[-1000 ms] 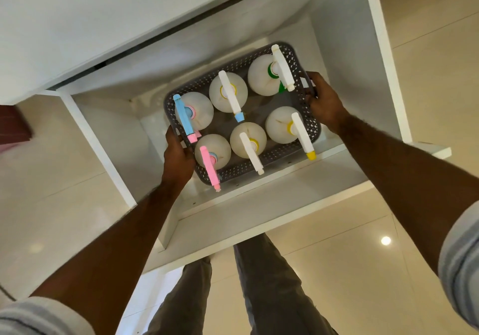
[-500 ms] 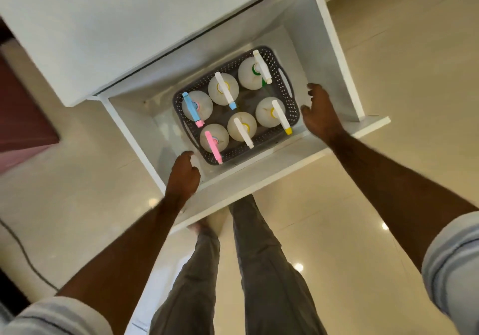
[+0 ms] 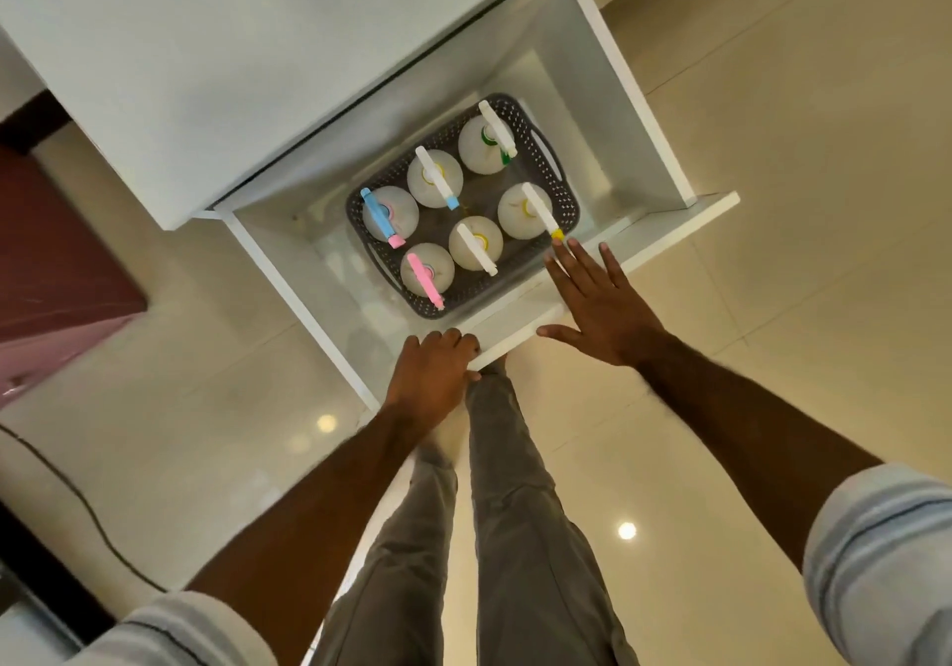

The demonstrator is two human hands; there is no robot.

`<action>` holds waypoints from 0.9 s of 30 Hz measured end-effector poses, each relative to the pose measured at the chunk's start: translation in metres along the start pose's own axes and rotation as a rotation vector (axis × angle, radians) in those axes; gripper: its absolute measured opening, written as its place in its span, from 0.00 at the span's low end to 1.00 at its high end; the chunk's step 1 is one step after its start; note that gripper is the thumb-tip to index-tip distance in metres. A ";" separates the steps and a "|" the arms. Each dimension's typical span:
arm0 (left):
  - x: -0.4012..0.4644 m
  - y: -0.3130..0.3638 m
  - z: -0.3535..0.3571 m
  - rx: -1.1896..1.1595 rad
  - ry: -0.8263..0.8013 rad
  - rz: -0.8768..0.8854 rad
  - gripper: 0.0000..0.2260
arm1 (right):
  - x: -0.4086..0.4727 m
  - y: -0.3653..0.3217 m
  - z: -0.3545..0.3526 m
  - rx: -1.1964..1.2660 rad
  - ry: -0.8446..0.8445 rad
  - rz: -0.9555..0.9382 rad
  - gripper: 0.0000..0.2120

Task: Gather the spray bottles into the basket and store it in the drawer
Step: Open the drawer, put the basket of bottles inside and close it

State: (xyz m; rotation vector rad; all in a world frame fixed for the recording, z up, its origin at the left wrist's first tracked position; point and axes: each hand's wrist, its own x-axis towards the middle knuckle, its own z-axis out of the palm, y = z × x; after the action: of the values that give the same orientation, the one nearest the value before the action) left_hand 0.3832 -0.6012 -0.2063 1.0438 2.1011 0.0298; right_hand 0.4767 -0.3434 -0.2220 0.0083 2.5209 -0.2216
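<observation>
1. Six spray bottles stand upright in the grey basket, two rows of three, nozzle heads lying slantwise. All bottles gathered; none seen outside it.
2. Basket sits on the floor of the open drawer, centre of frame, clear of both hands. A gap of bare drawer floor shows to its left and right.
3. Left hand, lower centre: fingers curled over the near corner of the drawer front, grasping its edge.
4. Right hand, just right of it: flat and released, fingers spread, palm over the drawer front's top edge; fingertips close to the yellow-tipped nozzle. Whether the palm presses down or hovers, cannot tell.
5. Judged step: push the drawer shut under the white worktop at upper left.
6. Doing it well: push evenly with both hands along the front panel so the drawer runs straight and does not rack. Go slowly; a jolt could topple the tall bottles.
7. Watch the nozzle heads for clearance beneath the worktop edge.
8. Slip the left fingers off the rim before it meets the cabinet.
</observation>
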 end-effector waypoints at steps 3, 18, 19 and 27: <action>0.003 -0.002 -0.003 0.115 0.014 0.025 0.20 | 0.003 0.000 -0.001 -0.007 0.011 -0.001 0.46; 0.027 -0.045 -0.055 0.266 0.230 -0.133 0.59 | 0.060 -0.004 -0.037 -0.010 0.106 -0.034 0.47; 0.030 -0.050 -0.061 0.270 0.239 -0.156 0.61 | 0.067 -0.004 -0.041 -0.014 0.121 -0.038 0.47; 0.052 -0.085 -0.112 0.277 0.292 -0.265 0.69 | 0.119 -0.005 -0.072 -0.043 0.223 -0.063 0.47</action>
State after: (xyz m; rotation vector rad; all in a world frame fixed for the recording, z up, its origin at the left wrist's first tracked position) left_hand 0.2346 -0.5880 -0.1892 0.9535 2.5501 -0.2601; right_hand 0.3381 -0.3421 -0.2308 -0.0671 2.7499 -0.2016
